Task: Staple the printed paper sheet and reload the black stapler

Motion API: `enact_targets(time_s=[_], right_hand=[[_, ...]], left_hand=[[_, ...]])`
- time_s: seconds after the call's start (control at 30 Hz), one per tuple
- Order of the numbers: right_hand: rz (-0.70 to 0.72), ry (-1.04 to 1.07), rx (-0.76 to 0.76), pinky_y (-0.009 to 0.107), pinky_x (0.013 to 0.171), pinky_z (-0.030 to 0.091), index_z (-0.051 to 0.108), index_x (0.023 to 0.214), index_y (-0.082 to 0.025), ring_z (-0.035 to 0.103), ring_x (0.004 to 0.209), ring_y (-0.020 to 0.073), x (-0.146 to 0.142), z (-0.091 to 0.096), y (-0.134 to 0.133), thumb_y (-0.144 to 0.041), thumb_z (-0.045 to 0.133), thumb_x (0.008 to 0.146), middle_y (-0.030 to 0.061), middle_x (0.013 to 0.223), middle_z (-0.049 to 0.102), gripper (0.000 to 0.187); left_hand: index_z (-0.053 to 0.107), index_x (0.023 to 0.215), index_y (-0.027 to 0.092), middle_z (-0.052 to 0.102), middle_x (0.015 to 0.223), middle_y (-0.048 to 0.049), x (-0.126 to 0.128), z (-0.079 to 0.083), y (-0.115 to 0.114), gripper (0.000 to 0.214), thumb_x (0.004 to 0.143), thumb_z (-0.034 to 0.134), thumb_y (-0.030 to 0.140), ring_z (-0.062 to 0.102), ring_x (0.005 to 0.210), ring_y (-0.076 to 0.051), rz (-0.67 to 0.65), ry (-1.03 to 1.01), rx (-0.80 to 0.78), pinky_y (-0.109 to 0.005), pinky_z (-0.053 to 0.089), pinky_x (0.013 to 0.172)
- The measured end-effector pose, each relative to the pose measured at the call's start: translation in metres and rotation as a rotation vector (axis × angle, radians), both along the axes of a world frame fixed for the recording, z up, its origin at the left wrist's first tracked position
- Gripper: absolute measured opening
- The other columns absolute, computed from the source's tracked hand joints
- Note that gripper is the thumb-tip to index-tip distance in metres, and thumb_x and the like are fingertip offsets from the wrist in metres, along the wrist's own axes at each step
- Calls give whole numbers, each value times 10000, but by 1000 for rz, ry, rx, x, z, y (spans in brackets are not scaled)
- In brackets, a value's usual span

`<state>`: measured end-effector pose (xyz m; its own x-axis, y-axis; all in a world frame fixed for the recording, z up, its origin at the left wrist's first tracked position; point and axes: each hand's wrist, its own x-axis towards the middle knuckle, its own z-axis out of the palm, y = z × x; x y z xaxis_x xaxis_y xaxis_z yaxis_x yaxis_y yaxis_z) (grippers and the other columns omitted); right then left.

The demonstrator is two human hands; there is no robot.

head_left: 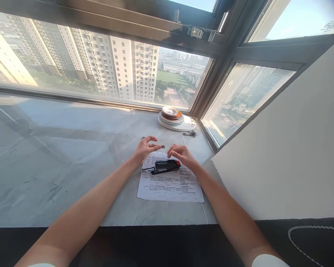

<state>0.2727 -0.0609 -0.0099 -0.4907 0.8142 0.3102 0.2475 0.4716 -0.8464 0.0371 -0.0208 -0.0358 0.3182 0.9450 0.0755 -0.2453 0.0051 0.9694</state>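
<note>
My left hand pinches a small grey strip of staples at its fingertips, above the top of the printed sheets. Across a small gap, my right hand has its fingers curled in. Whatever they hold, if anything, is hidden. Below both hands a black stapler with a red end lies on the printed paper. A metal part sticks out from the stapler's left end. Neither hand visibly grips the stapler.
A stack of round discs or spools stands by the window corner, with keys near it. Behind the grey marble-like sill are framed windows. A white wall slants up on the right, with a pale cord below it.
</note>
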Motion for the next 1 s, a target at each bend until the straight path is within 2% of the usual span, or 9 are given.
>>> enact_targets(time_s=[0.07, 0.13, 0.23, 0.33, 0.5, 0.93, 1.0], right_hand=[[-153, 53, -8, 334, 740, 429, 767, 811, -217, 540, 758, 179, -3, -1, -2, -615, 695, 905, 38, 810, 681, 416], [-211, 88, -36, 312, 663, 395, 765, 881, -226, 486, 696, 155, -7, 0, -4, -594, 761, 855, 17, 798, 653, 368], [-214, 145, -85, 302, 638, 380, 742, 874, -231, 469, 678, 142, -13, 0, -7, -563, 803, 820, 2, 784, 633, 341], [-211, 220, -122, 304, 658, 405, 696, 817, -227, 509, 722, 149, -16, 0, -7, -525, 832, 798, 11, 837, 655, 328], [-210, 292, -181, 319, 719, 456, 705, 870, -232, 576, 822, 177, -14, -4, -2, -490, 840, 789, 31, 917, 681, 303], [-199, 250, -252, 300, 726, 464, 716, 893, -215, 599, 818, 169, -15, -8, -1, -471, 837, 758, 19, 887, 682, 314], [-243, 222, -237, 296, 713, 460, 724, 896, -210, 595, 803, 166, -11, -8, 2, -460, 824, 755, 21, 878, 688, 304]], left_hand=[[599, 1042, 203, 722, 828, -17, 1, 2, -3, 579, 647, 960, 423, 737, 740, -204, -63, 6, 8, -272, 510, 673], [589, 1050, 200, 744, 818, -28, 2, 5, -6, 565, 676, 945, 428, 743, 738, -208, -107, 18, 29, -283, 517, 698], [592, 1037, 188, 761, 814, -43, 3, 8, -9, 527, 710, 925, 433, 752, 768, -214, -122, 39, 79, -295, 527, 736], [592, 1033, 185, 769, 819, -50, 3, 8, -10, 518, 721, 918, 440, 754, 767, -213, -135, 47, 92, -293, 529, 730], [590, 1020, 190, 775, 857, -55, 5, 5, -8, 545, 686, 940, 440, 766, 816, -235, -154, 36, 81, -309, 552, 753], [607, 1030, 195, 760, 894, -65, 6, 7, -10, 543, 686, 937, 455, 761, 879, -253, -177, 48, 97, -336, 549, 804], [622, 1069, 200, 744, 982, -80, 4, 10, -8, 539, 729, 892, 519, 751, 962, -263, -106, 29, 136, -343, 545, 841]])
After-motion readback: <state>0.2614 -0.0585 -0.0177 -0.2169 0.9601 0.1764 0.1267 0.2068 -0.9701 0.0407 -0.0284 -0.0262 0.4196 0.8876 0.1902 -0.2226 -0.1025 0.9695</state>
